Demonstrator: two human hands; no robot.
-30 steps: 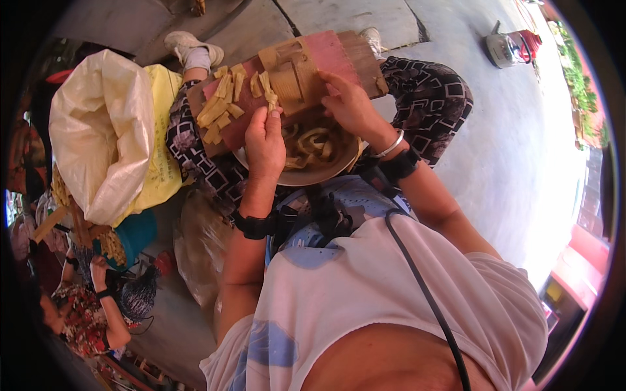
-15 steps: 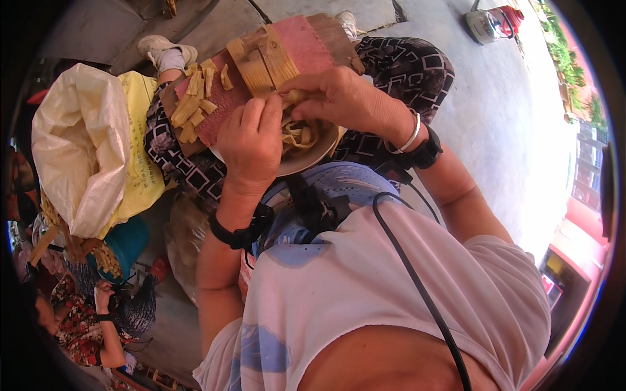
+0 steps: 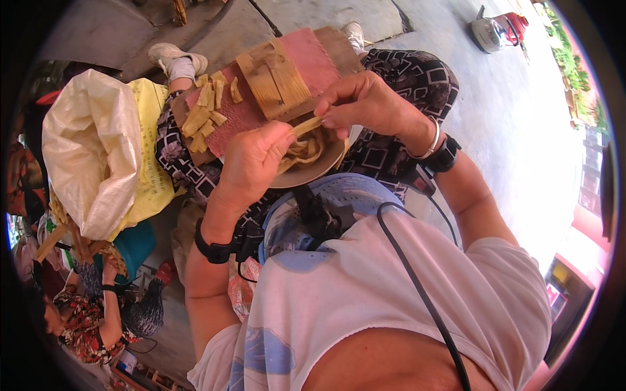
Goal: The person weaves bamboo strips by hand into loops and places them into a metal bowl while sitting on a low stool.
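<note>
A pale yellow strip (image 3: 304,126) runs between my hands, pinched by my left hand (image 3: 257,156) at its lower end and by my right hand (image 3: 368,111) at the upper one. Beneath them is a bowl (image 3: 300,179) holding curled strips (image 3: 306,148), partly hidden by my hands. Above it, a board (image 3: 342,52) rests across my legs, bearing a pink mat (image 3: 303,45), a grooved wooden block (image 3: 274,78) and several short yellow pieces (image 3: 199,117) on the left. Both hands have their fingers closed.
A white-and-yellow sack (image 3: 91,150) stands at my left, beside a teal bucket (image 3: 135,249). Another person (image 3: 88,322) sits at lower left, a hand near the bucket. A steel kettle (image 3: 486,36) and a red container (image 3: 515,26) stand at upper right on the concrete floor (image 3: 508,111).
Since half a second ago, my hands have drawn apart, my right hand moving rightward and my left slightly lower, exposing the strip between them. The other person's hand has shifted upward.
</note>
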